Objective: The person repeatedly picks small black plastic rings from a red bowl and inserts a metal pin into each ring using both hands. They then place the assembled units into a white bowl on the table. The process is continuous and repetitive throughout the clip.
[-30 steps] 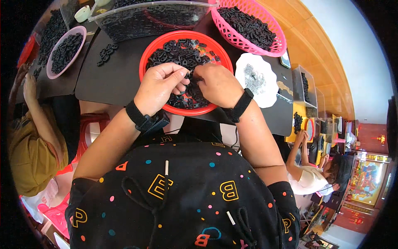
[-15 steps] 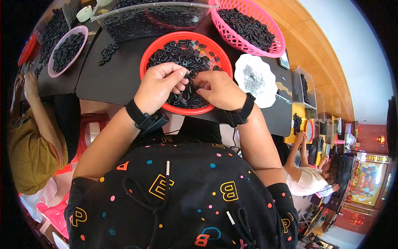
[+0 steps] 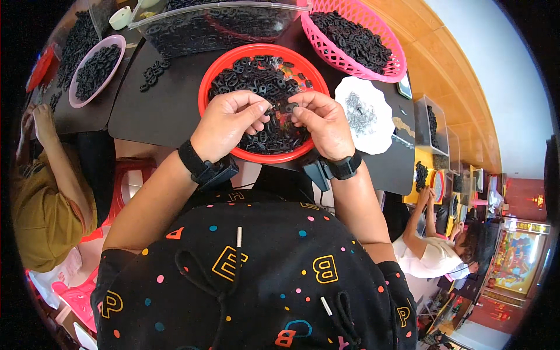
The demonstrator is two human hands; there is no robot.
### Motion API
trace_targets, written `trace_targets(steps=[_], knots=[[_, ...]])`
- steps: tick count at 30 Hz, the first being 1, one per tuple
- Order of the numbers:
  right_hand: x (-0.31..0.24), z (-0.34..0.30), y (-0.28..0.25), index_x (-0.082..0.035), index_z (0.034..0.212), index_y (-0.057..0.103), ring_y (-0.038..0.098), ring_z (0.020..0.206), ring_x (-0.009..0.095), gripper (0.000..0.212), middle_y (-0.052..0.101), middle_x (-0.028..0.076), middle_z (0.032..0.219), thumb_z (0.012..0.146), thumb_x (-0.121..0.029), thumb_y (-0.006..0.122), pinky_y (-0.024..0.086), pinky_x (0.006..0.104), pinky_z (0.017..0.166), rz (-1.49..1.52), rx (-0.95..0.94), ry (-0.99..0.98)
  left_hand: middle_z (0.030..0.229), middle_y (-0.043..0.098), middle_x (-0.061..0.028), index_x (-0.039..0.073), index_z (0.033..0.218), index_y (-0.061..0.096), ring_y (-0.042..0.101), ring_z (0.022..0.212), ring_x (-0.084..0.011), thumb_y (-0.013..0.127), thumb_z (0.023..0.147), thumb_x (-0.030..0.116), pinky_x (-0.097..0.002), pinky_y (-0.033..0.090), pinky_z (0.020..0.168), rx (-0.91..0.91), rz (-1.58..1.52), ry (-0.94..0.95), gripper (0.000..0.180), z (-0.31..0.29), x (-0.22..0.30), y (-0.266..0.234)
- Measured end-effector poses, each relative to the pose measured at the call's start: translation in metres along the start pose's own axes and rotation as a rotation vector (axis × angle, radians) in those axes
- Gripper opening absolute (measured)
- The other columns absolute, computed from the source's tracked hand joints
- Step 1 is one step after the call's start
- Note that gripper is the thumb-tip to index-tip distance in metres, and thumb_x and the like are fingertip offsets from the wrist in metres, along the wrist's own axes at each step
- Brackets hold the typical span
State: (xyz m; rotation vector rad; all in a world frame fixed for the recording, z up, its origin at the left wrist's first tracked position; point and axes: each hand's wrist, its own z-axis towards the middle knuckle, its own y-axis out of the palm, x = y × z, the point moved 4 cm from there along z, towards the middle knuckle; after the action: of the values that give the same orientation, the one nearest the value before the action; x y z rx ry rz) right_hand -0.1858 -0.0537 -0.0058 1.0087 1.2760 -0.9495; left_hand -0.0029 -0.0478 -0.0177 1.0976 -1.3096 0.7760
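Note:
Both my hands hover over a red round basin (image 3: 203, 93) heaped with small black plastic parts (image 3: 242, 76), many with holes through them. My left hand (image 3: 230, 122) is closed in a pinch, thumb against forefinger; a tiny bit shows at the tips, too small to name. Between the thumb and fingers of my right hand (image 3: 328, 125) is a black plastic piece with a hole (image 3: 291, 108). A short gap separates the two hands. To the right of the basin lies a white scalloped plate (image 3: 382, 125) bearing many tiny silvery pieces.
A pink lattice basket (image 3: 398, 69) and a clear plastic bin (image 3: 216, 32), both full of black parts, stand at the back. Loose parts (image 3: 154, 74) lie on the dark table (image 3: 157, 116). At left, a person (image 3: 52, 204) works beside a pink bowl (image 3: 122, 49); another person (image 3: 431, 251) sits at right.
My right hand has turned and drawn right, away from my left hand, and the black piece now shows in its fingers. My left hand stays nearly in place.

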Motion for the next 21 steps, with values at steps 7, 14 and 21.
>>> trace_targets(steps=[7, 14, 21], knots=[[0.003, 0.001, 0.006, 0.0, 0.099, 0.059, 0.059, 0.068, 0.01, 0.014, 0.061, 0.004, 0.076, 0.085, -0.002, 0.056, 0.047, 0.0217, 0.064, 0.247, 0.057, 0.032, 0.076, 0.061, 0.0, 0.004, 0.093, 0.062, 0.053, 0.063, -0.0045, 0.053, 0.092, 0.019, -0.0182, 0.044, 0.058, -0.017, 0.051, -0.007, 0.017, 0.001, -0.002, 0.0], [0.005, 0.003, 0.013, 0.0, 0.099, 0.059, 0.059, 0.067, 0.012, 0.013, 0.062, 0.006, 0.076, 0.087, -0.004, 0.054, 0.048, 0.0233, 0.063, 0.424, 0.146, 0.075, 0.074, 0.06, 0.0012, 0.004, 0.093, 0.062, 0.052, 0.062, -0.0038, 0.052, 0.092, 0.018, -0.0182, 0.044, 0.057, -0.041, 0.134, 0.013, 0.017, -0.001, 0.0, 0.004], [0.006, 0.0, 0.013, 0.001, 0.1, 0.058, 0.06, 0.072, 0.013, 0.014, 0.062, 0.007, 0.08, 0.086, 0.0, 0.055, 0.049, 0.0245, 0.067, 0.37, 0.161, 0.023, 0.074, 0.06, 0.0, 0.002, 0.089, 0.062, 0.051, 0.062, -0.0049, 0.056, 0.09, 0.016, -0.0205, 0.044, 0.058, -0.018, 0.086, -0.006, 0.015, -0.003, 0.001, 0.004]])
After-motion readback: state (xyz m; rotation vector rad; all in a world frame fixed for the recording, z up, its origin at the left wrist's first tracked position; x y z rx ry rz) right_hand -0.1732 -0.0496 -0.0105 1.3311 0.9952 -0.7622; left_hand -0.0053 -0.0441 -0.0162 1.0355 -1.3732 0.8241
